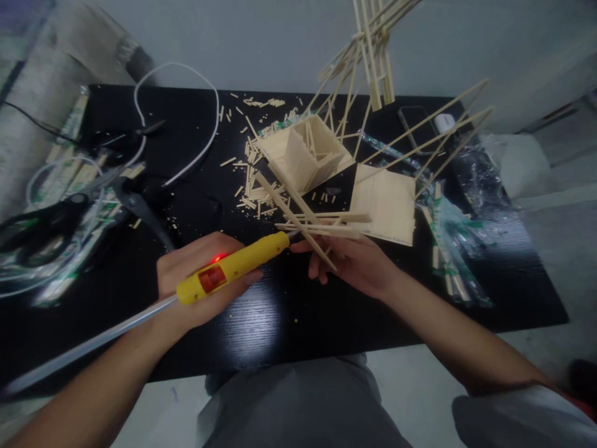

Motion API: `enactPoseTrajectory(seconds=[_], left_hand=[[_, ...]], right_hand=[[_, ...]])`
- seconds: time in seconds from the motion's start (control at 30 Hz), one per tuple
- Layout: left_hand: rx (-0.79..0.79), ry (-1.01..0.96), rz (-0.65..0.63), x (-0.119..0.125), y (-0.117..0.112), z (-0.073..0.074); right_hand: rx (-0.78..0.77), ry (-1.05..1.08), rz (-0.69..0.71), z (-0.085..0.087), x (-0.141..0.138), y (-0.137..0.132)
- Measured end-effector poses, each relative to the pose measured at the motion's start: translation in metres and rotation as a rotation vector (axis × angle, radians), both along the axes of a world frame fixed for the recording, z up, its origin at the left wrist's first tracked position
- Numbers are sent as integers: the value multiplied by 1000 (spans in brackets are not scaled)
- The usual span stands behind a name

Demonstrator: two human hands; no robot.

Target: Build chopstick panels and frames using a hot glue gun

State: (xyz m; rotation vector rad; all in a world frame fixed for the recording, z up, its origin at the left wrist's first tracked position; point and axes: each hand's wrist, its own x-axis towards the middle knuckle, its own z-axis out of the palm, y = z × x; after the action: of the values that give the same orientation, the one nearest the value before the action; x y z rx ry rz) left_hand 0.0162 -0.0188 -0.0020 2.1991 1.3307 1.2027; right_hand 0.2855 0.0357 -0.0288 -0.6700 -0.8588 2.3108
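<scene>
- On the near side of the wooden box (301,158), which I take as landmark, the left hand (193,270) has its fingers wrapped around a yellow glue gun (242,261); the grip looks like a pen hold, probably to point the tip finely.
- A pale glue stick (107,339) juts from the gun's rear, away from the box, and a red light (219,257) glows beside the fingers.
- Also nearer than the box, the right hand (359,261) has its fingers clamped on a frame of thin wooden sticks (336,218), seemingly lifted so that the crossing sticks meet the gun's tip in mid-air.
- Right of the box, a square wooden panel (385,205) carries long slanting sticks; it lies flat on the desk (336,330), perhaps set aside to free both hands.
- Left of the box lie cut stick ends (252,193), and farther left a white cable (217,115) and dark-handled tools.
- Behind the box, a tall stick structure (368,37) is cut off by the top edge.
- The gun's tip is partly lost behind the sticks, so whether it touches them I cannot tell; the right thumb is hard to make out, and the tools left of the box blur together.
</scene>
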Motion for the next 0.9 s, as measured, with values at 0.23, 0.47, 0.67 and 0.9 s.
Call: enactPoseTrajectory(seconds=[0.23,0.47,0.67,0.9], left_hand=[[10,64,4,-1,-1,-1],[13,54,-29,-1,0,-1],[-9,22,-24,0,1,-1],[-25,-21,-34,-1,1,-2]], right_hand=[[31,-52,-12,4,-3,-1],[72,2,-6,7,-7,-4],[63,-19,7,8,-8,-4],[33,24,35,6,-7,-5]])
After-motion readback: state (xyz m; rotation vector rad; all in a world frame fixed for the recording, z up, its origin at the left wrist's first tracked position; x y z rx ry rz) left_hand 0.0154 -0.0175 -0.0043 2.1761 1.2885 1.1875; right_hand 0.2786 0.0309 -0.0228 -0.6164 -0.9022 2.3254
